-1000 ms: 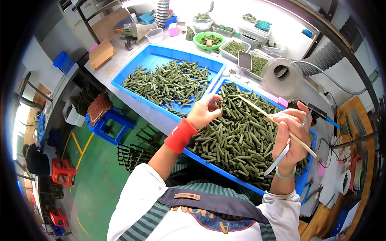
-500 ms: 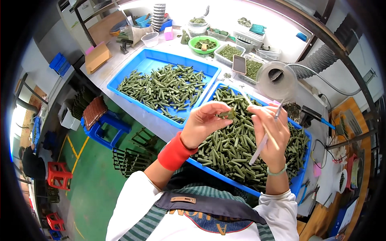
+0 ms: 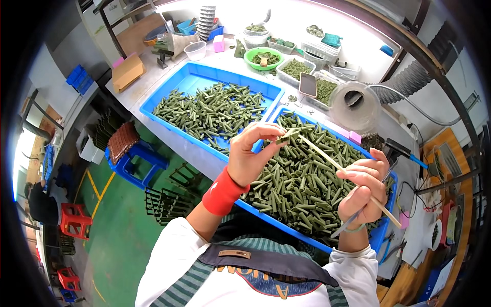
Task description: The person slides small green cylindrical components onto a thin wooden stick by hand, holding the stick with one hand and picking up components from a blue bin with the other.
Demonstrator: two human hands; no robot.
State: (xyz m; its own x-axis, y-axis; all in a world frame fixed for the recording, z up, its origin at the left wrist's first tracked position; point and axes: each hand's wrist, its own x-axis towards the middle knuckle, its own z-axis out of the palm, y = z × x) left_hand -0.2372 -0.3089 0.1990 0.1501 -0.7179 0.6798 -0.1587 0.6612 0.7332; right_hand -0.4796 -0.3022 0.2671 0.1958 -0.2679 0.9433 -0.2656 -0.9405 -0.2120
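Left hand pinches a green tube between thumb and fingertips, held up above the full tray. Right hand, also over that tray, has its fingers curled round a pale stick and a metal tool. Stick tip is right at the tube's end; touching or just short, can't tell from here.

Full tray: blue, heaped nearly wall to wall with loose tubes. Second tray, left of the full tray and just beside it: same blue, thinner pile, bare bottom showing at its far end.

Beyond the full tray: green bowl with flat green bits, clear box of small green pieces, phone propped on the next box, clear hood joined to a grey duct. Farther off, past the second tray, a clear tub.

All on a whitish table. Left of the full tray, down on the green floor: dark racks, blue stool with a brown stack on it, red stool, a person in dark clothes.
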